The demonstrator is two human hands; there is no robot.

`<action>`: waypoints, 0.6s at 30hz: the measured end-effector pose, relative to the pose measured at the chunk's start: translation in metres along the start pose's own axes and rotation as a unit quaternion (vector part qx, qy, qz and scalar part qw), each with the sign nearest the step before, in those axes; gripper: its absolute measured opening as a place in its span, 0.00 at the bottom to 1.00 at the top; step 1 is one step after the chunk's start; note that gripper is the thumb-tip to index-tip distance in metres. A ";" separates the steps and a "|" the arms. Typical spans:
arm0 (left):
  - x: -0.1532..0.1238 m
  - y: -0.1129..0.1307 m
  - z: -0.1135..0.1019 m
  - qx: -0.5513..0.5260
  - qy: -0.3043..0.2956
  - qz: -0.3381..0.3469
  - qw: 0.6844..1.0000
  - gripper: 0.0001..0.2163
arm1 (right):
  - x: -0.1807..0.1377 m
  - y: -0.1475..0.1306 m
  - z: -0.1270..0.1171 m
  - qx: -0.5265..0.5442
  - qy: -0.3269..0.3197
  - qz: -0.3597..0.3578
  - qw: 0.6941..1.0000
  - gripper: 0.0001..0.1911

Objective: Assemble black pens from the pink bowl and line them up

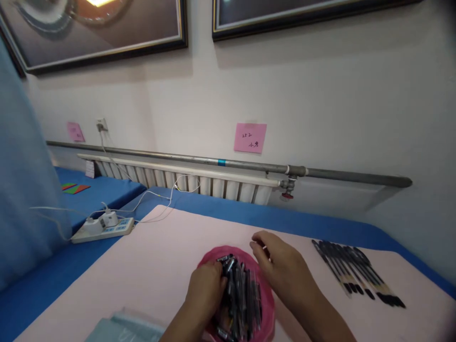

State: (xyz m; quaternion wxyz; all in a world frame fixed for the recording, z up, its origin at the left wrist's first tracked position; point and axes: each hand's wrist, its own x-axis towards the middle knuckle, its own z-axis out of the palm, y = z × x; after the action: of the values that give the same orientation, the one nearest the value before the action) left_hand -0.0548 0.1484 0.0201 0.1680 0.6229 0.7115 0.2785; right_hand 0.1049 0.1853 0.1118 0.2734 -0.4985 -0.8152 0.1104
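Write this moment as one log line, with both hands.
left hand: on pen pile | right hand: above pink container, far rim | right of container: pen row on mat

The left hand (pixel 206 290) curls knuckles-up; the right hand (pixel 280 271) hovers beside it, fingers bent.

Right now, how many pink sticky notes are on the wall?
2. One pink note is above the radiator, near its right end; the other note is far left, beside the wall socket. The blue panel may hide more.
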 end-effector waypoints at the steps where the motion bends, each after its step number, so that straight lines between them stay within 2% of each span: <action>1: 0.000 0.001 0.001 0.026 -0.009 0.000 1.000 0.08 | 0.003 0.004 -0.003 -0.004 0.003 0.008 1.000 0.09; 5: 0.000 0.002 0.001 0.020 -0.012 0.009 1.000 0.09 | 0.008 0.010 -0.006 -0.006 -0.005 0.023 1.000 0.09; 8: -0.002 0.003 -0.004 -0.033 -0.014 0.010 0.999 0.08 | 0.008 0.011 -0.001 -0.002 -0.016 0.020 1.000 0.10; 11: -0.004 0.002 -0.011 -0.114 -0.039 -0.012 0.993 0.06 | 0.009 0.012 0.004 -0.003 -0.034 0.019 0.999 0.10; 18: -0.009 -0.005 -0.024 -0.335 -0.067 -0.085 0.936 0.07 | 0.008 0.022 0.019 0.024 -0.145 -0.005 0.989 0.10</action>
State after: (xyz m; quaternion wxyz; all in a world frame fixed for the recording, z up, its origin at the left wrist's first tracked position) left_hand -0.0709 0.1350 0.0349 0.4373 0.4852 0.6143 0.4427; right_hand 0.1084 0.2051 0.0889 0.1645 -0.4662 -0.8460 0.1997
